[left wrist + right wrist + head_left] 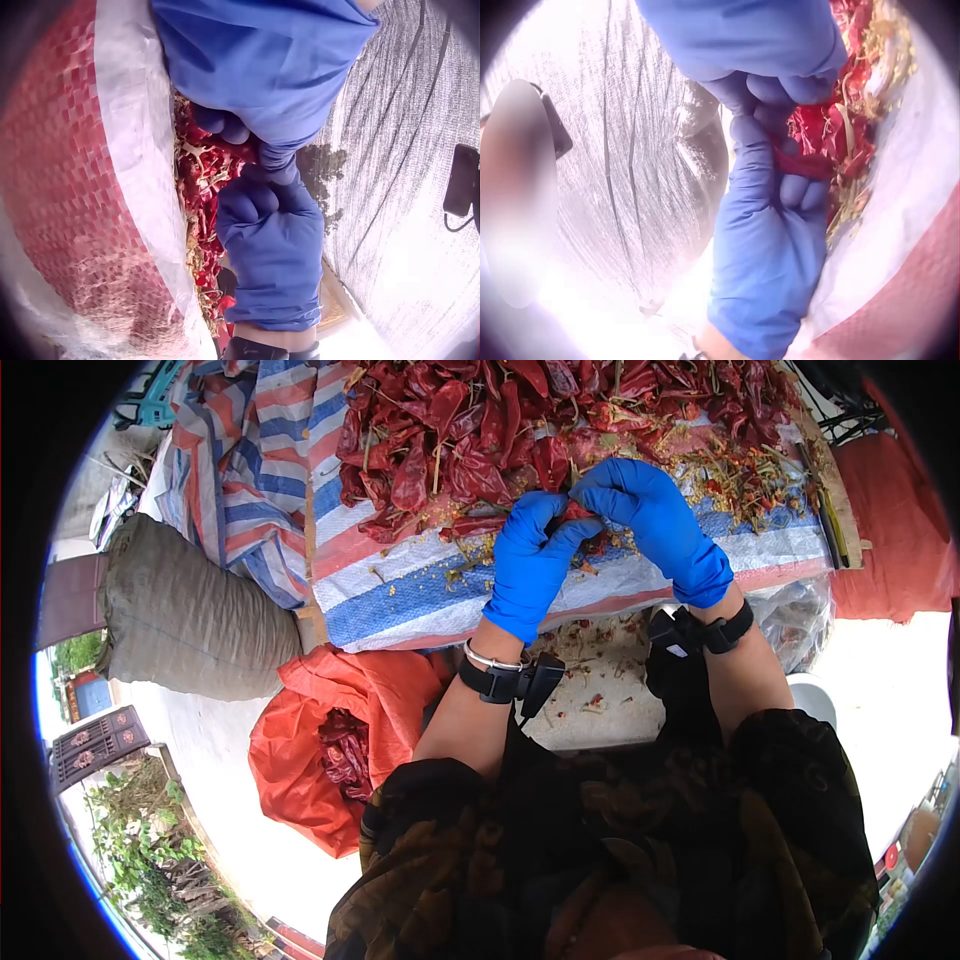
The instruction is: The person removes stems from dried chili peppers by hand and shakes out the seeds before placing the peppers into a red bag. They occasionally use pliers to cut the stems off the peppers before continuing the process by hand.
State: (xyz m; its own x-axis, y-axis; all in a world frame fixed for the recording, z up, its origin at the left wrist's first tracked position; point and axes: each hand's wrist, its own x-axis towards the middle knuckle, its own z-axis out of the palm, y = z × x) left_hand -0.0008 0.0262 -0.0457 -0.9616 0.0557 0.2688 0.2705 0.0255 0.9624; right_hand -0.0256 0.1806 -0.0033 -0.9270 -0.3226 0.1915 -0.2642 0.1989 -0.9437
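Both hands wear blue gloves and meet over the near edge of a heap of dried red chili peppers (475,435). A dried chili pepper (802,163) is gripped in my left hand (530,565), lying between its thumb and curled fingers in the right wrist view. My right hand (650,520) bends in from the other side, its thumb and fingers pinching at one end of that chili. In the left wrist view the right hand (274,251) touches the left hand (255,67) at the fingertips, which hide most of the pepper.
A striped woven sheet (400,605) covers the work surface. Stems and seeds (745,485) are scattered at the right. An orange-red sack (290,760) with chilies inside stands open at lower left, beside a full grey-green sack (195,610). A dark rod-like tool (825,510) lies along the right edge.
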